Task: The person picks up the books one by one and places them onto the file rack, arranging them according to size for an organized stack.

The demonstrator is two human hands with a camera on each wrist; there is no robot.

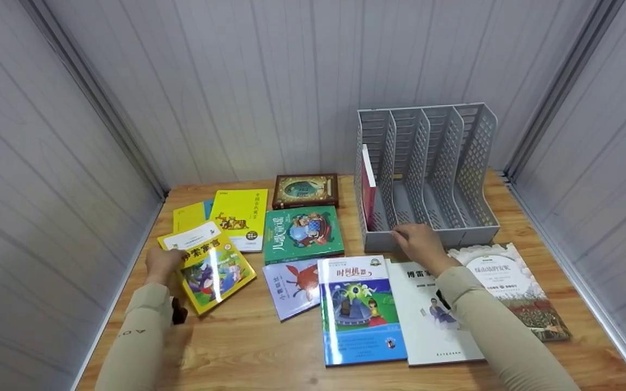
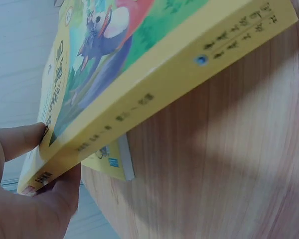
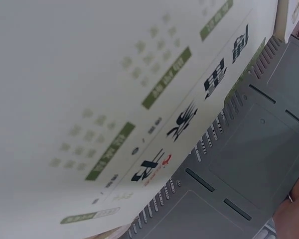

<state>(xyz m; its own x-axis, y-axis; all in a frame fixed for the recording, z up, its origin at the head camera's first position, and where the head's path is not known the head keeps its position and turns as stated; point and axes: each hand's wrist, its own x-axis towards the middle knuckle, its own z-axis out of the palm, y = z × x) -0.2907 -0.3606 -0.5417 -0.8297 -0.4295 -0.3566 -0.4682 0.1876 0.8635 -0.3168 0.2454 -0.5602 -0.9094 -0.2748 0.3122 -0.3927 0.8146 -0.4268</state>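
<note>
Pale ribbed wall panels (image 1: 237, 81) behind wood-grain table (image 1: 269, 353). Gray plastic rack (image 1: 418, 179) on table: four upright slots, perforated walls. Yellow book (image 1: 212, 271) well left of rack, rectangular, glossy cover, yellow spine with dark lettering. Long axis slants: title end points leftward and away from viewer, opposite end toward viewer, nearer rack. Left hand (image 1: 162, 263) pinches book's spine side near title end, thumb above, fingers beneath. Right hand (image 1: 427, 247) at rack's front lip; cannot tell whether fingers grip it. Slim red-edged book (image 1: 368, 190) stands in rack's leftmost slot.
</note>
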